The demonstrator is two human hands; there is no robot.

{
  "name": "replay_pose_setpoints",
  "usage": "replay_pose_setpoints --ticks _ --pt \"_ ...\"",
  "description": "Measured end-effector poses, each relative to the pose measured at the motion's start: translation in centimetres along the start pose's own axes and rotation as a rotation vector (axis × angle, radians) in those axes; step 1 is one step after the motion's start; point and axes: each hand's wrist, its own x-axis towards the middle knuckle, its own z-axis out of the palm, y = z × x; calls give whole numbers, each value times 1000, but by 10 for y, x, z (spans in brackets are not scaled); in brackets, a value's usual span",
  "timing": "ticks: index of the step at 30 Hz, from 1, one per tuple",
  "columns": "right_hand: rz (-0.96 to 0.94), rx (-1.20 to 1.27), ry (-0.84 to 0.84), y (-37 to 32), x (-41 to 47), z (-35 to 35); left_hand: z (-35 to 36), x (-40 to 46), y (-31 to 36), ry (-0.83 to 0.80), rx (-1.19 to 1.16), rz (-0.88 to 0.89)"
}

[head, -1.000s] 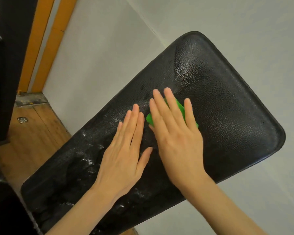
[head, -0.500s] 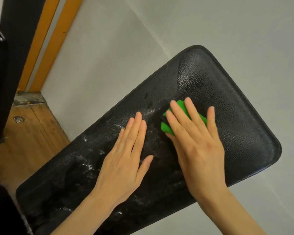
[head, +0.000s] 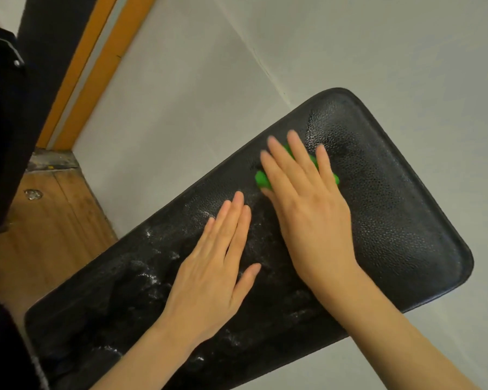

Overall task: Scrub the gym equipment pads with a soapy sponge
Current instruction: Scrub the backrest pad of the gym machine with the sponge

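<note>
two hands on a wet black pad, sponge under the right

nearest the camera, two bare forearms reach up and forward onto a black, pebble-textured gym pad (head: 392, 220) that runs diagonally from lower left to upper right. the left hand (head: 212, 266) lies flat on the pad's middle, fingers straight and close together, thumb spread to the side, grasping nothing. white soap foam (head: 150, 280) streaks the pad surface around and below this hand. just beyond it, the right hand (head: 307, 201) presses straight fingers down on a green sponge (head: 262, 178), which sits on the upper half of the pad; only its edges show at either side of the fingers, which look slightly blurred. the far end of the pad glistens. behind the pad lies a pale grey floor (head: 181, 108); at left, a wooden board (head: 45, 235) and orange strips (head: 96, 66).
</note>
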Motion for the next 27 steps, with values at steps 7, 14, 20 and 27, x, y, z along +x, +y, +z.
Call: replay_pose_setpoints --ticks 7,14,20,27 --pt "-47 56 -54 8 -59 -20 -3 -2 2 -11 -15 16" --pt "-27 -4 5 2 27 5 -3 0 2 0 -19 -2" --pt "-21 19 -23 6 -29 -13 -5 -1 2 5 -65 8" --pt "-41 -23 10 0 29 7 -4 0 1 6 -42 15"
